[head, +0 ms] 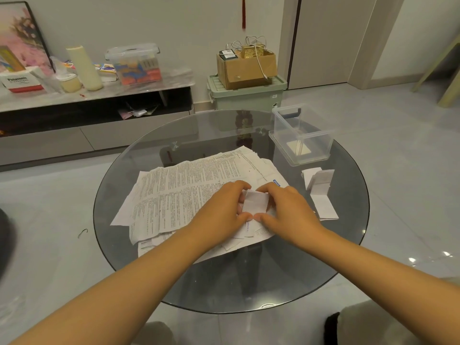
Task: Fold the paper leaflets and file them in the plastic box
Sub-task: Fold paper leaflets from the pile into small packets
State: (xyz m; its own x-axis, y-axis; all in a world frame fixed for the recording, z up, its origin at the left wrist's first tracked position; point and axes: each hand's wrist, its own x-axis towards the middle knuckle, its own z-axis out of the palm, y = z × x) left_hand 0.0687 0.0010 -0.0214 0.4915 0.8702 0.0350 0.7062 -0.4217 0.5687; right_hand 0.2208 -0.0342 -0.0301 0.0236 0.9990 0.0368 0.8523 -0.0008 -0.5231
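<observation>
I've got both hands on one small folded leaflet (256,201) atop the unfolded leaflets (189,192): left hand (224,207) and right hand (283,207) pinch its edges. I'd align corners, press the crease flat. Plastic box (302,135) sits beyond, far right.

One plastic box (302,135), perhaps three folded leaflets (319,189).
</observation>
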